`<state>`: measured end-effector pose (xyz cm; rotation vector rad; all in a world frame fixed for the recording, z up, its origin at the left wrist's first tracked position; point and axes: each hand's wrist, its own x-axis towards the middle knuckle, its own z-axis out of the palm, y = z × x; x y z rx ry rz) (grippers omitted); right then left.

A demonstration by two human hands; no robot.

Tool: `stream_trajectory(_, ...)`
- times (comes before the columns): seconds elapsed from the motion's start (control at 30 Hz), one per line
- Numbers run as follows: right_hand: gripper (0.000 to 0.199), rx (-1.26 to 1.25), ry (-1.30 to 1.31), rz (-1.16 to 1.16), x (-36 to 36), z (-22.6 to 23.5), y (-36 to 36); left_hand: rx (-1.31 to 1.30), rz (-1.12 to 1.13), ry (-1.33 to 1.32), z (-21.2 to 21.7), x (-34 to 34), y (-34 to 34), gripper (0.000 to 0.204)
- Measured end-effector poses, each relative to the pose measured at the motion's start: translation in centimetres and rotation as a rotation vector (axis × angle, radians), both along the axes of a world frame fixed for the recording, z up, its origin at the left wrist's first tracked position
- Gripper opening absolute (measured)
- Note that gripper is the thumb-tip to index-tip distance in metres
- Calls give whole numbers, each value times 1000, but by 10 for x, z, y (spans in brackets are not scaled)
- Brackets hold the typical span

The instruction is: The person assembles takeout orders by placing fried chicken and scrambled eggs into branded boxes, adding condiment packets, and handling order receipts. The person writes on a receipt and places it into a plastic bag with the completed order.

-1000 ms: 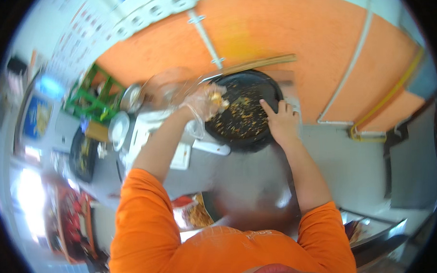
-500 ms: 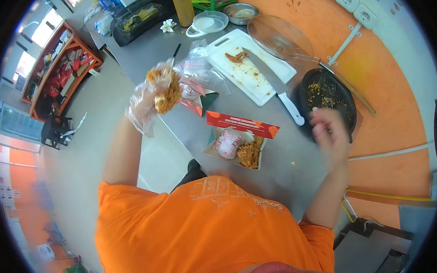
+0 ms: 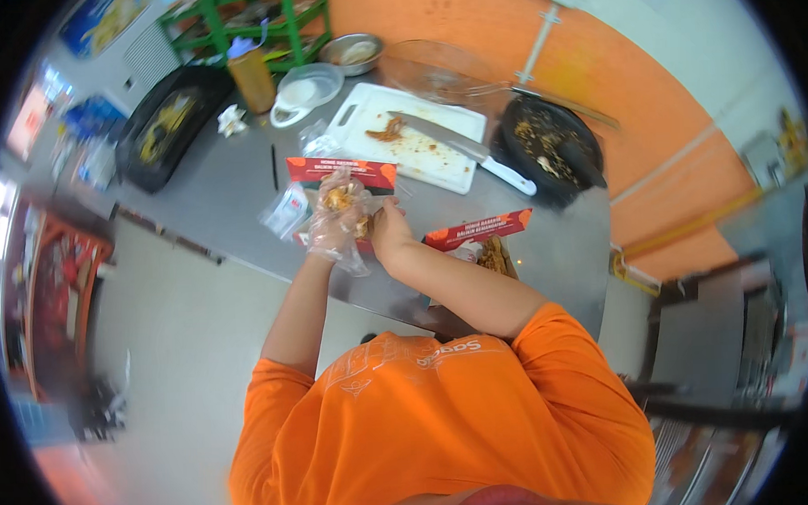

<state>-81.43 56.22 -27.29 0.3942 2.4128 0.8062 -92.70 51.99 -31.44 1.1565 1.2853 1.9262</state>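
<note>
While our hands, left hand in a clear plastic glove and bare right hand, cup the crumbly golden fried food together, we judge it fragile and greasy, best cradled underneath.

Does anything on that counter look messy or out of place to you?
A little. The white cutting board is smeared with reddish-brown scraps, and a knife lies slanted across it, its white handle hanging off the edge. A crumpled tissue sits loose on the steel counter. Otherwise nothing looks spilled or broken.

knife on cutting board, pan right
</note>
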Motion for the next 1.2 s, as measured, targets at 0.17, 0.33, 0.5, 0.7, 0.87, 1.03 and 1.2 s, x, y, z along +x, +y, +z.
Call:
stream_trajectory(0.17,37,-103,327,-225,-4,-31,22,-11,-112,240,-33,-28,15,50)
stream_trajectory(0.33,22,-482,510,-371,17,-7,40,-44,-86,630,-20,-22,21,59)
stream_trajectory(0.5,27,-497,476,-536,34,12,45,-790,-31,1033,35,9,15,73)
stream_trajectory(0.7,27,-496,463,-576,32,14,42,-905,-164,1608,65,23,12,67)
stream_trajectory(0.87,27,-472,439,-613,28,22,40,-906,-272,1669,55,15,21,56)
stream_trajectory(1.03,24,-460,516,-648,33,23,44,-452,-359,1134,26,-30,3,49)
stream_trajectory(1.2,24,-501,627,-749,32,21,46,-705,-93,733,9,-58,-15,48)
